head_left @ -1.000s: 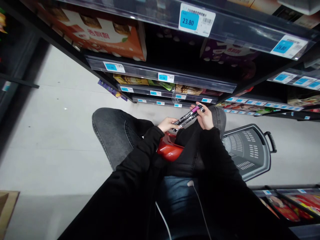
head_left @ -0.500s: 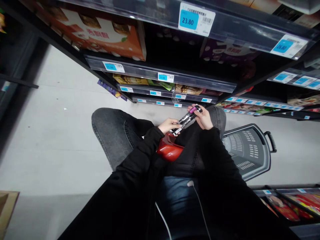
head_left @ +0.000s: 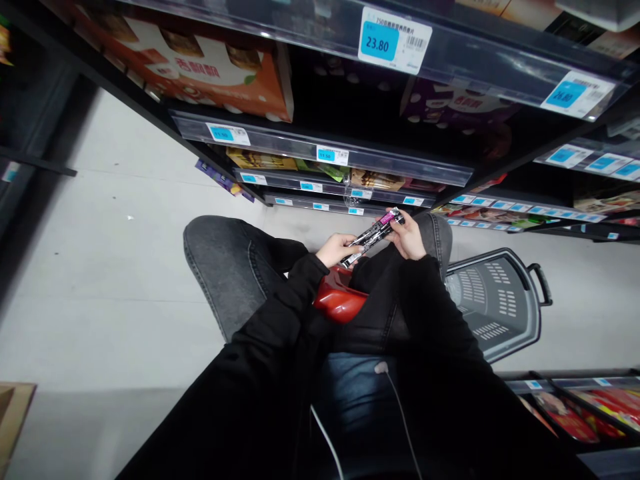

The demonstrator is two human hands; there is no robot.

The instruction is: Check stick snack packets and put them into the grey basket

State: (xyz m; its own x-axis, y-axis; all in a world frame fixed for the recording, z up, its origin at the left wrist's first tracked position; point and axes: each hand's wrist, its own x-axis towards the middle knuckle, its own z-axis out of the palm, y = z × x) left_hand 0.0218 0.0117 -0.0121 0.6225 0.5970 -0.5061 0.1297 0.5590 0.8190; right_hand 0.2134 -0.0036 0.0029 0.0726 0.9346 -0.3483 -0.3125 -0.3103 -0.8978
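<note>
- The left hand (head_left: 336,249) grips the lower end of a long, thin black packet (head_left: 374,235) with a pink band near its top.
- The right hand (head_left: 411,236) pinches the packet's upper end; the packet slants between the two hands, above the person's knees.
- Under the left hand sits a red object (head_left: 338,301), resting against the dark trousers.
- A grey shopping basket (head_left: 500,303) stands on the floor just beside the right leg.
- Shelves (head_left: 320,143) with blue price tags (head_left: 381,40) rise in front, stocked with boxed goods.
</note>
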